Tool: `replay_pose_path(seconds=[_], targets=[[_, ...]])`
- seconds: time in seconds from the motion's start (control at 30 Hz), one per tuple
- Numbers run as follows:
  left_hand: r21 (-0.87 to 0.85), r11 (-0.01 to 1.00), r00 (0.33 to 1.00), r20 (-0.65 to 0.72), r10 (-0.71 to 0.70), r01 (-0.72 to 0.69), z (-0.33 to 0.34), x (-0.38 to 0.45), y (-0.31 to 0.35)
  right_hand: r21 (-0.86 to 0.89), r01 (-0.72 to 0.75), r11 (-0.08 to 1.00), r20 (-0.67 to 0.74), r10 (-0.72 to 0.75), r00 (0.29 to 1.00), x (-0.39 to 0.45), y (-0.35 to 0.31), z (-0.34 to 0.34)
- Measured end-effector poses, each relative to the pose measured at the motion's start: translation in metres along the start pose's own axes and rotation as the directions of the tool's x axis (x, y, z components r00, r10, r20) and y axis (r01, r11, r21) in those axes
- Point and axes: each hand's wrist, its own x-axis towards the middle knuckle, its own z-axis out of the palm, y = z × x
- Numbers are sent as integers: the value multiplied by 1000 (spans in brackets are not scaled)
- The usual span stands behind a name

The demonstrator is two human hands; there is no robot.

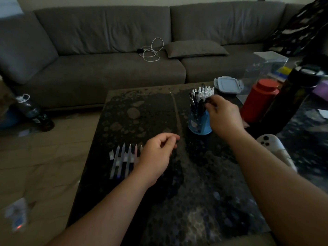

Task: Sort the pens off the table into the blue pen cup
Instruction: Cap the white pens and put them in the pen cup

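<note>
1. Lying in a row at the table's (142, 112) left edge, pale pens (122, 159) wait, the nearest partly under the left hand (156, 155).
2. Left hand hovers just beside them, fingers loosely curled, holding nothing.
3. Over at the blue pen cup (199, 122), packed with pens, the right hand (222, 115) pinches a dark pen (206, 102) at the rim.

Dim light is flattening everything; wide-angle edges are bending, and the right hand (224, 114) is blurring slightly.
</note>
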Motion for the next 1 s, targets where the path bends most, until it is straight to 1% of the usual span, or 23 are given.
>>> replay_pose_path(seconds=[0.07,0.13,0.23,0.27,0.3,0.37,0.4,0.43,0.47,0.5,0.53,0.57,0.6,0.63,0.67,0.7,0.87,0.93,1.0], targets=[[78,996,999,30,28,-30,-1,0,-1,-61,7,998,-6,-8,1000,2,4,4],[192,978,995,73,71,-84,-3,0,-2,-81,-5,997,9,6,1000,4,6,7],[377,910,985,88,150,-172,-6,4,-8,-59,-63,996,31,65,997,5,6,6],[437,879,981,70,178,-191,-8,6,-10,-30,-90,995,12,91,996,3,4,4],[502,842,978,44,205,-199,-10,9,-12,0,-102,995,-41,102,994,0,1,1],[629,758,970,-25,241,-173,-19,16,-14,45,-63,997,-178,70,981,-10,-9,-8],[692,708,967,-57,247,-140,-24,20,-13,82,-29,996,-200,45,979,-15,-16,-11],[758,644,967,-79,244,-100,-30,22,-12,126,-6,992,-155,25,988,-21,-25,-13],[822,566,967,-92,236,-60,-34,23,-11,155,4,988,-40,3,999,-28,-35,-11],[870,493,970,-97,225,-28,-39,25,-10,144,11,990,121,-28,992,-37,-44,-5],[897,443,974,-96,203,-4,-42,26,-11,91,42,995,283,-67,957,-46,-51,5],[907,421,980,-99,176,16,-45,26,-11,23,99,995,419,-99,903,-55,-55,18],[907,419,984,-105,146,34,-47,27,-12,-37,160,986,523,-117,844,-63,-57,32],[902,428,986,-112,123,49,-49,26,-14,-80,205,975,594,-119,795,-71,-57,46],[898,437,988,-114,102,58,-50,25,-15,-100,230,968,633,-117,765,-78,-56,57],[895,442,991,-106,84,58,-50,24,-17,-104,238,966,651,-115,750,-83,-54,66],[898,436,996,-83,44,56,-48,22,-16,-134,281,950,685,-116,719,-88,-47,82],[901,430,996,-83,40,58,-48,23,-16,-133,252,959,698,-89,710,-84,-47,81],[904,424,996,-78,39,54,-47,24,-17,-106,199,974,690,-72,720,-79,-45,77]])
